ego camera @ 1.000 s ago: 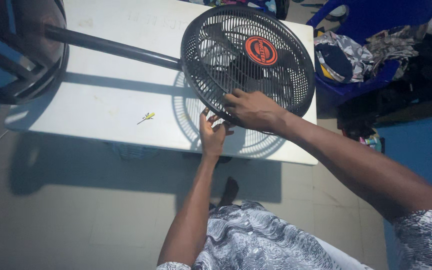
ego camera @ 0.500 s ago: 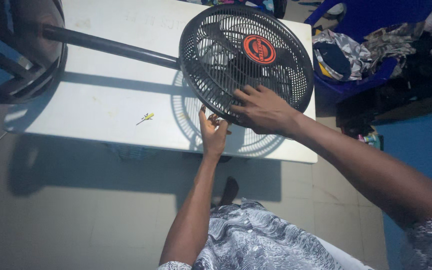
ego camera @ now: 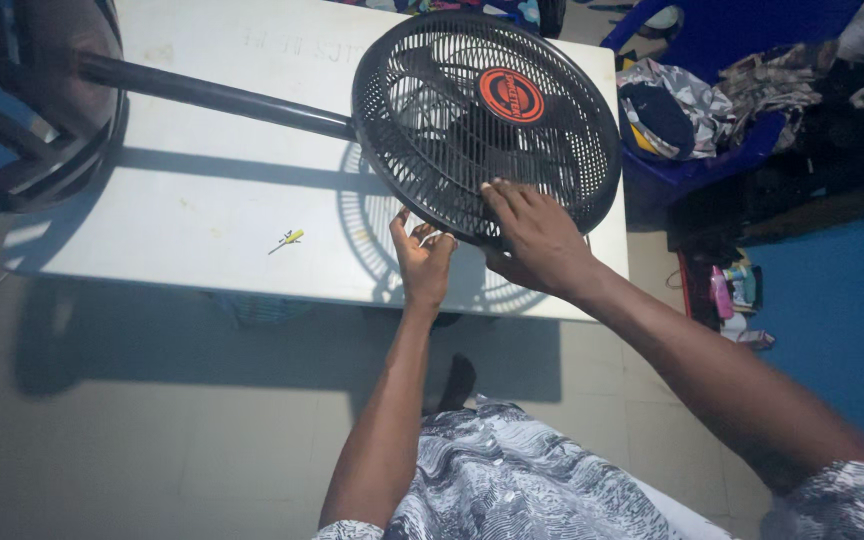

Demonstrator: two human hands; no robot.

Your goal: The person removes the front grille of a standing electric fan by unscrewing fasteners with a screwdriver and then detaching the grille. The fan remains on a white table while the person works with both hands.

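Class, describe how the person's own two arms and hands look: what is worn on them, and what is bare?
Both forearms are bare, and the left hand and right hand wear no gloves. No watch or ring shows. Short sleeves of wavy grey-and-white patterned cloth end near the elbows.

White rectangular table (ego camera: 202, 215) on a pale tiled floor (ego camera: 152, 440), black pedestal fan (ego camera: 487, 125) lying across it, pole (ego camera: 212, 95) running left, round base (ego camera: 42, 110) past the left edge, small yellow-handled screwdriver (ego camera: 288, 240) near the front edge
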